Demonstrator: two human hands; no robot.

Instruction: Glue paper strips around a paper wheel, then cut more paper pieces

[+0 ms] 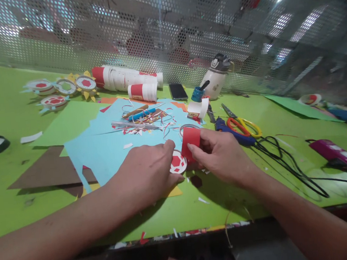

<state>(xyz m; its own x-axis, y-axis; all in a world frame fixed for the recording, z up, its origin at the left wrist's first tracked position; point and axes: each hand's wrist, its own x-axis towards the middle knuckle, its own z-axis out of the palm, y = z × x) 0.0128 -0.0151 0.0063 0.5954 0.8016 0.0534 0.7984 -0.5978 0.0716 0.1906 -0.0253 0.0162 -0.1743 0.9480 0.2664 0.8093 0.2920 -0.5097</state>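
My left hand (148,169) holds a small white paper disc with red shapes (178,163) at its right edge, low over the green table (8,195). My right hand (217,156) pinches a curled red paper strip (191,139) just above and right of the disc. The strip's lower edge meets the disc. Both hands are close together near the table's front, over a blue paper sheet (108,148) and a yellow scrap (175,192).
Paper scraps, a pen and a craft knife (136,124) lie on the blue sheet. Scissors (242,125), a glue gun (235,134) with black cable, a phone (177,91), a white bottle (216,79), rolled papers (122,78) and finished paper rosettes (62,89) lie behind. A perforated screen backs the table.
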